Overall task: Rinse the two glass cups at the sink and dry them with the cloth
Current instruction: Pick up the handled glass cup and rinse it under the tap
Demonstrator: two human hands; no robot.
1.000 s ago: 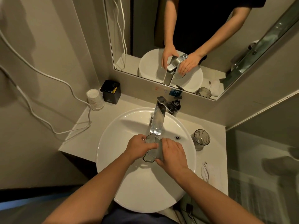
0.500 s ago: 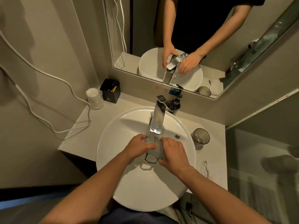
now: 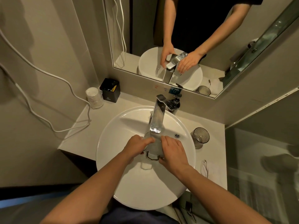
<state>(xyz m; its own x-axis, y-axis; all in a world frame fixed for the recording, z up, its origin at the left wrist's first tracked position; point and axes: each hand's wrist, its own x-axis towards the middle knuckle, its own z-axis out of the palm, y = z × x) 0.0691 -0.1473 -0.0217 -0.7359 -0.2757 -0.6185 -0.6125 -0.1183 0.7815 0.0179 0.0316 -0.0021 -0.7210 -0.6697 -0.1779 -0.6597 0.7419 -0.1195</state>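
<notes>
A clear glass cup [image 3: 153, 148] with a dark hexagonal base lies on its side between my hands, over the white round sink [image 3: 126, 183], just under the chrome tap's spout [image 3: 156, 125]. My left hand [image 3: 137, 147] grips the cup from the left, thumb over its top. My right hand [image 3: 174, 151] holds it from the right with fingers curled round its side. A second ribbed glass cup [image 3: 200, 137] stands upright on the counter to the sink's right. A white cloth [image 3: 213, 169] lies on the counter in front of that cup.
A black box [image 3: 110, 91] and a wrapped stack of cups [image 3: 94, 97] stand at the counter's back left. A white cable [image 3: 48, 113] trails down the left wall onto the counter. A soap bottle [image 3: 175, 102] sits behind the tap. The mirror [image 3: 210, 38] hangs above.
The cup's base has turned a little between my hands. Both hands stay in nearly the same place under the spout.
</notes>
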